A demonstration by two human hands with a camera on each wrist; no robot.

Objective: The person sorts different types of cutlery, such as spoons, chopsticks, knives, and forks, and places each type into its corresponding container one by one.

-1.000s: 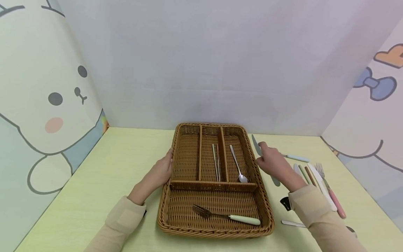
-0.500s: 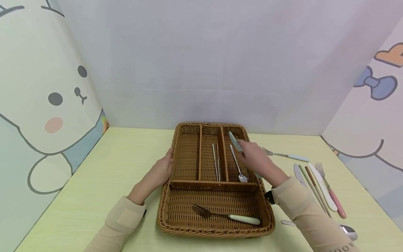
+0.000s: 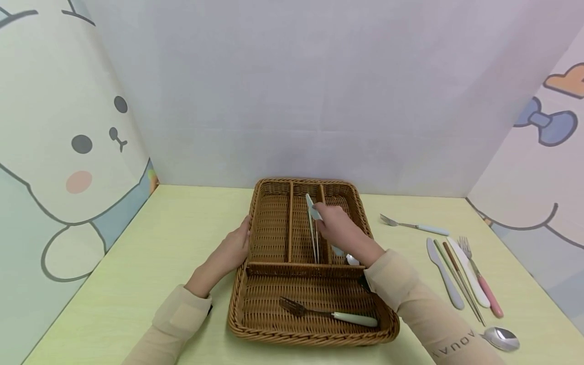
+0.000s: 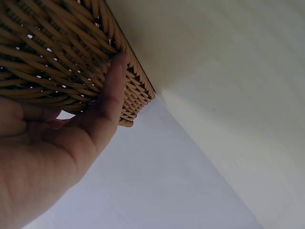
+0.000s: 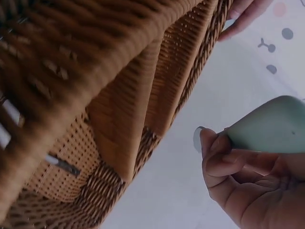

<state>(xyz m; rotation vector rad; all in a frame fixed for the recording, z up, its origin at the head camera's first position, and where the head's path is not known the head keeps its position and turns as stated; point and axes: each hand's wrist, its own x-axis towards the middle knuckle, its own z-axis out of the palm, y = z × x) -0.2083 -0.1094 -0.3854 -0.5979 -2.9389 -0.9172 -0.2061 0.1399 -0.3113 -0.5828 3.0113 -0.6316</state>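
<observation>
My right hand [image 3: 339, 225] grips a pale blue-green table knife [image 3: 312, 204] over the middle back compartment of the brown wicker cutlery basket [image 3: 315, 338]. In the right wrist view, bent fingers and thumb close round this knife [image 5: 269, 126], its near end large in front of the camera. My left hand [image 3: 234, 248] lies against the basket's left side; in the left wrist view one straight finger [image 4: 114, 88] presses the outer wall. Below the knife are slim chopsticks [image 3: 313, 235]. A spoon [image 3: 352, 259] in the right back compartment is partly hidden by my right hand.
A green-handled fork [image 3: 353, 318] lies in the wide front compartment. On the table at right are a blue-handled fork [image 3: 431, 229], a grey knife [image 3: 444, 276], chopsticks [image 3: 463, 284], a white knife [image 3: 470, 274], a pink-handled fork [image 3: 488, 296] and a spoon [image 3: 502, 338].
My right hand has carried the knife leftwards from the table beside the basket, across the right back compartment, to above the middle one. My left hand has stayed at the basket's side.
</observation>
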